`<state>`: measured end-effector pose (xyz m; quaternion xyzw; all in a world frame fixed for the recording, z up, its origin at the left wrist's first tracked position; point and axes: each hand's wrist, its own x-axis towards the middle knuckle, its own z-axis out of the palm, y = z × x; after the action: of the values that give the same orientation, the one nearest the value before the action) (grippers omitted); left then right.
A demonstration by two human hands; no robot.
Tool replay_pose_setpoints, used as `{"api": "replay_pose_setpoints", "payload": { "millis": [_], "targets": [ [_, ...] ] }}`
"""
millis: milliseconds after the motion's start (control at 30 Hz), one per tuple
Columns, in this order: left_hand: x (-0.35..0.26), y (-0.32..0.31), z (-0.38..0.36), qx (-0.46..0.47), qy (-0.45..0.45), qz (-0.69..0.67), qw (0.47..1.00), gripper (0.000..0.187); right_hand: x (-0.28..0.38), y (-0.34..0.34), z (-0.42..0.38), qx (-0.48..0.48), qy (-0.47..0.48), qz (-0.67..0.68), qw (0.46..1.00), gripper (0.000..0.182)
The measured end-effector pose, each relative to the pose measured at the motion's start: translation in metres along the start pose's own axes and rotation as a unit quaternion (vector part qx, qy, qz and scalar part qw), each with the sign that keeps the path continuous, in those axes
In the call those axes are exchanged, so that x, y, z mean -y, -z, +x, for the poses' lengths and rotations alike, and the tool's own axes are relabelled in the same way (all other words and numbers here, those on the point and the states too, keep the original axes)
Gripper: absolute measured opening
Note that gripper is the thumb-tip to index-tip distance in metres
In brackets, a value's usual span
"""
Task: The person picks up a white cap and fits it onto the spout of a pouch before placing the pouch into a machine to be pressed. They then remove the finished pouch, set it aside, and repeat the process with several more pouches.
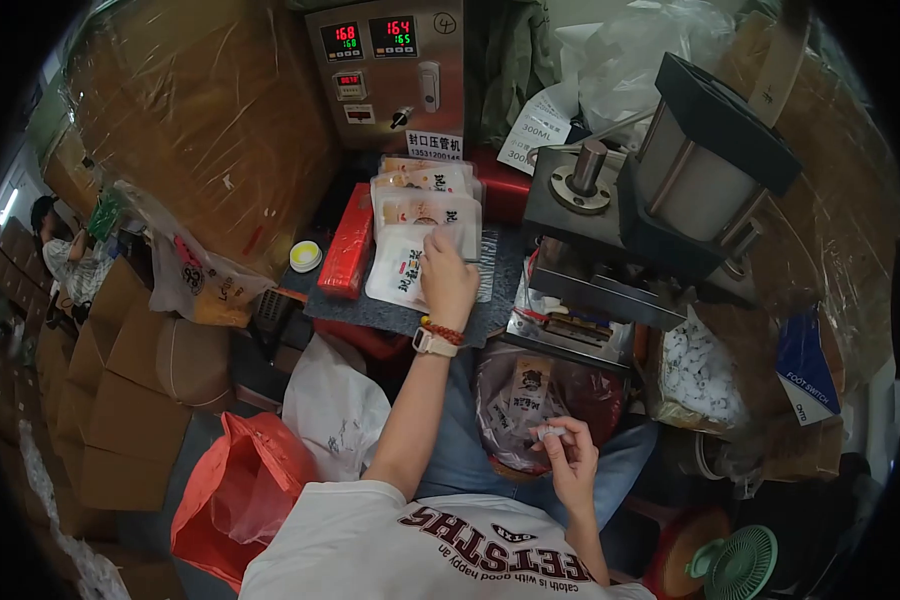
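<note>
The left hand [448,280] rests its fingers on the top white printed pouch [410,268] of the stack on the grey tabletop mat [390,315]. The right hand [570,455] pinches a small white cap [551,433] above the lap. Best peel one pouch cleanly, keeping the cap upright.

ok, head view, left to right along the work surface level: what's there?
Yellow-lidded jar → red packet → stack of white pouches with left hand on it → press machine → blue foot-switch box.
</note>
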<state>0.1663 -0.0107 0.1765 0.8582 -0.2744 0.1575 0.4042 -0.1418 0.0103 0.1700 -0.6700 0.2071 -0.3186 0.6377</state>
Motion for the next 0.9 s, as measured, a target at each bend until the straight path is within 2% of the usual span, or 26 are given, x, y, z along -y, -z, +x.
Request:
{"api": "replay_pose_setpoints", "payload": {
  "millis": [33, 67, 133, 167, 233, 267, 333, 367, 433, 533, 567, 700, 767, 800, 833, 867, 900],
  "targets": [
    [0.007, 0.012, 0.000, -0.010, -0.032, -0.048, 0.998, 0.069, 0.000, 0.000, -0.002, -0.003, 0.000, 0.001, 1.000, 0.018],
    [0.013, 0.024, 0.000, 0.030, 0.016, -0.064, 0.997, 0.070, 0.001, 0.001, -0.004, 0.000, -0.016, 0.000, 1.000, 0.019],
    [0.018, 0.064, 0.002, 0.066, 0.035, -0.148, 0.986, 0.069, 0.000, 0.002, -0.007, 0.004, -0.032, 0.000, 0.999, 0.020],
    [0.009, 0.094, 0.006, 0.104, 0.079, -0.180, 0.975, 0.071, -0.002, 0.001, -0.008, 0.008, -0.027, -0.006, 1.000, 0.020],
    [0.034, 0.122, 0.016, 0.056, -0.018, -0.269, 0.961, 0.072, -0.004, -0.001, -0.007, 0.012, -0.020, -0.007, 1.000, 0.020],
    [0.041, 0.138, 0.024, 0.063, -0.029, -0.353, 0.933, 0.076, -0.004, -0.003, -0.007, 0.017, -0.027, -0.009, 0.999, 0.020],
    [0.035, 0.169, 0.037, 0.133, 0.067, -0.527, 0.837, 0.072, -0.007, -0.007, -0.006, 0.023, -0.034, -0.008, 0.999, 0.019],
    [0.039, 0.172, 0.044, 0.156, 0.073, -0.551, 0.816, 0.071, -0.009, -0.009, -0.004, 0.029, -0.033, -0.010, 0.999, 0.019],
    [0.050, 0.147, 0.054, 0.130, 0.027, -0.564, 0.815, 0.070, -0.010, -0.012, -0.001, 0.033, -0.033, -0.007, 0.999, 0.019],
    [0.075, 0.090, 0.056, 0.084, -0.109, -0.362, 0.922, 0.059, -0.007, -0.015, 0.000, 0.021, -0.033, -0.023, 0.999, 0.019],
    [0.083, 0.079, 0.053, 0.097, -0.103, -0.312, 0.940, 0.058, -0.008, -0.016, -0.002, 0.017, -0.037, -0.017, 0.999, 0.019],
    [0.104, 0.062, 0.063, 0.079, -0.115, -0.326, 0.935, 0.061, -0.005, -0.003, -0.004, -0.034, -0.028, -0.034, 0.998, 0.019],
    [0.103, 0.069, 0.064, 0.080, -0.111, -0.223, 0.965, 0.062, 0.000, 0.013, -0.001, -0.100, 0.001, -0.032, 0.994, 0.022],
    [0.100, 0.072, 0.062, 0.081, -0.110, -0.223, 0.965, 0.062, 0.004, 0.024, 0.005, -0.141, 0.026, -0.023, 0.989, 0.024],
    [0.094, 0.075, 0.058, 0.006, -0.155, -0.039, 0.987, 0.063, 0.004, 0.040, 0.011, -0.175, 0.047, -0.008, 0.983, 0.027],
    [0.087, 0.075, 0.056, -0.068, -0.194, 0.144, 0.968, 0.065, 0.006, 0.053, 0.016, -0.210, 0.069, 0.005, 0.975, 0.029],
    [0.079, 0.070, 0.055, -0.069, -0.194, 0.139, 0.969, 0.065, 0.010, 0.058, 0.020, -0.212, 0.071, 0.002, 0.975, 0.029]
  ]
}}
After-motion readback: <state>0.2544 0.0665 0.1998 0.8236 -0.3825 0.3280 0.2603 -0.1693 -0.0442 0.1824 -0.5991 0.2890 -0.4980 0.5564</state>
